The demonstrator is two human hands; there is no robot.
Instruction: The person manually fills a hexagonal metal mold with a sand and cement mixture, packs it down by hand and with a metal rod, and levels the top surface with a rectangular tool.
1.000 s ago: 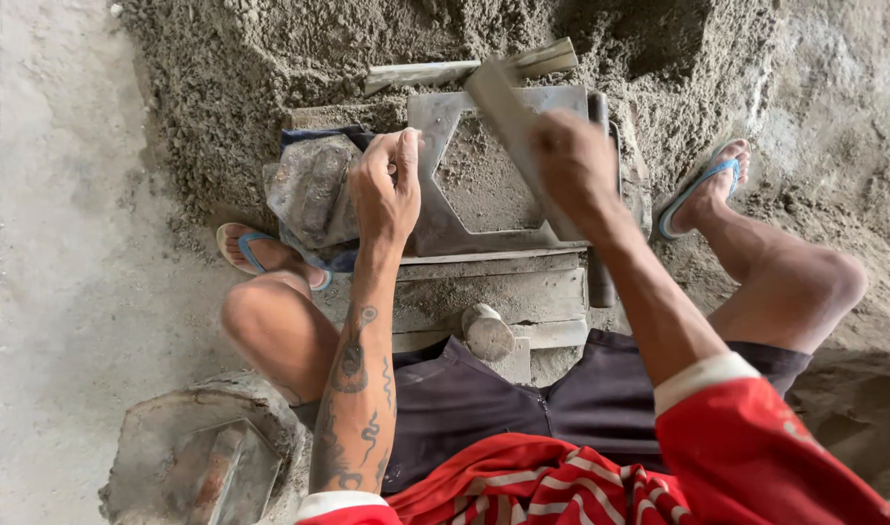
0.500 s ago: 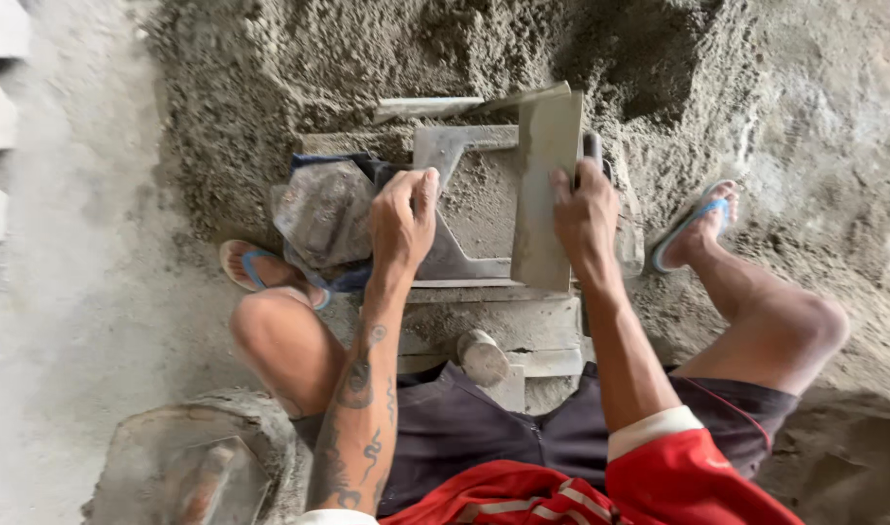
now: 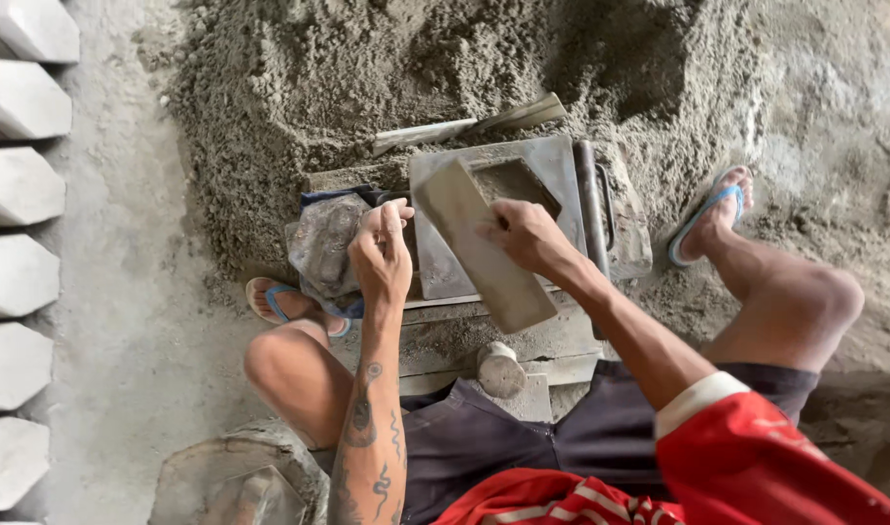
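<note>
Head view looks down on my right hand [image 3: 524, 233] gripping a flat grey board [image 3: 484, 245], tilted over the metal mould [image 3: 552, 165] set in the sand pile [image 3: 367, 68]. My left hand [image 3: 382, 255] rests, fingers curled, on the mould's left edge beside a crumpled plastic bag [image 3: 323, 243]. 6 pale cast blocks [image 3: 17, 185] line the floor.

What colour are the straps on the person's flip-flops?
Blue straps on both flip-flops, seen in the head view, the only one.
</note>
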